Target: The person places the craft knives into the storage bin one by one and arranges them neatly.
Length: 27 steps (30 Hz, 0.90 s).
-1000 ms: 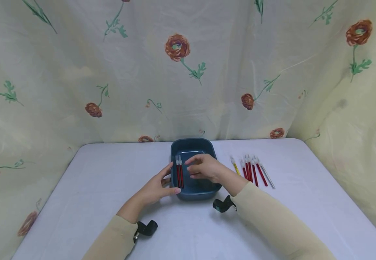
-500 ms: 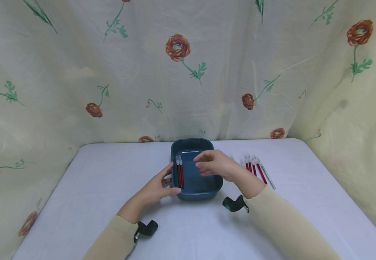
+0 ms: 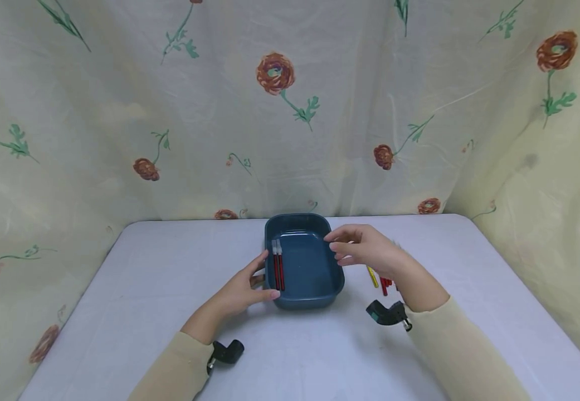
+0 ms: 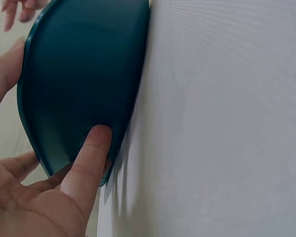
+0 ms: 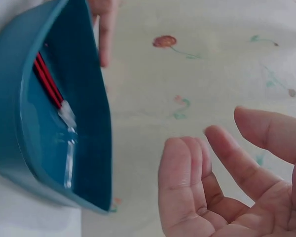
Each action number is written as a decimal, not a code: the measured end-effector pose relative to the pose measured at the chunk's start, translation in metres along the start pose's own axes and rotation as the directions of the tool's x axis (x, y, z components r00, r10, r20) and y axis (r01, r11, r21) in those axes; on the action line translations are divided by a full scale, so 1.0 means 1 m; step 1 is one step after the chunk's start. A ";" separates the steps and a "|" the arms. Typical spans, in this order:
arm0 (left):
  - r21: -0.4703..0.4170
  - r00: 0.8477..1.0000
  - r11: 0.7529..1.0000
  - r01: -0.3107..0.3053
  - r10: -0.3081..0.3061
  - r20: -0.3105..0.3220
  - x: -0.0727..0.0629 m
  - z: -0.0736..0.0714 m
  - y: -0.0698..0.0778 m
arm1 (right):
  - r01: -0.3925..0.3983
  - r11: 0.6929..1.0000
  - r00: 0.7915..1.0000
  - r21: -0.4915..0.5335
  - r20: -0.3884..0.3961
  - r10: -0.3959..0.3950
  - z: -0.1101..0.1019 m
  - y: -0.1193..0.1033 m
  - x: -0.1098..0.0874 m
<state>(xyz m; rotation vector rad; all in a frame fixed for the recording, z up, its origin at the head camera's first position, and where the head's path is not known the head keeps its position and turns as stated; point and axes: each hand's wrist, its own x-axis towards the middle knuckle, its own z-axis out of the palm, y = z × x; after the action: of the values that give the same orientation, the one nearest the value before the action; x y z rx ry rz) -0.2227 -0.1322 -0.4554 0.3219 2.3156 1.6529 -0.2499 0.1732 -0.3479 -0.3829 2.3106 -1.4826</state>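
The left grip (image 3: 245,287), widely spread, touched the blue tray (image 3: 303,303) beside two red pens (image 3: 278,273); opposite it, the right grip (image 3: 359,246), loosely parted, held nothing.

Left hand (image 3: 242,289) touches blue tray (image 3: 308,273); two red pens (image 3: 281,272) inside; right hand (image 3: 362,245) opposite.

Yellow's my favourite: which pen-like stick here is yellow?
The yellow stick on the table, just right of the blue tray, partly hidden by the right hand; the other visible barrels show red.
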 end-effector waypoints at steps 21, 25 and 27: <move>-0.005 1.000 1.000 0.009 -0.009 -0.004 0.000 0.001 0.000 | 0.008 0.996 0.994 -0.094 -0.103 -0.018 -0.056 0.045 -0.045; -0.004 1.000 1.000 0.011 -0.011 -0.004 0.000 0.000 0.000 | 0.019 0.995 0.993 -0.103 -0.113 -0.030 -0.064 0.058 -0.048; -0.003 1.000 1.000 0.008 -0.008 -0.001 0.001 0.000 0.000 | 0.018 0.994 0.993 -0.109 -0.114 -0.030 -0.067 0.063 -0.049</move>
<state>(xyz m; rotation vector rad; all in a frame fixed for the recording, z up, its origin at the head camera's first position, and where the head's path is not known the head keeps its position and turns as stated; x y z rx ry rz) -0.2231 -0.1319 -0.4560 0.3110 2.3114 1.6535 -0.2375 0.2737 -0.3723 -0.3637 2.4931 -1.4299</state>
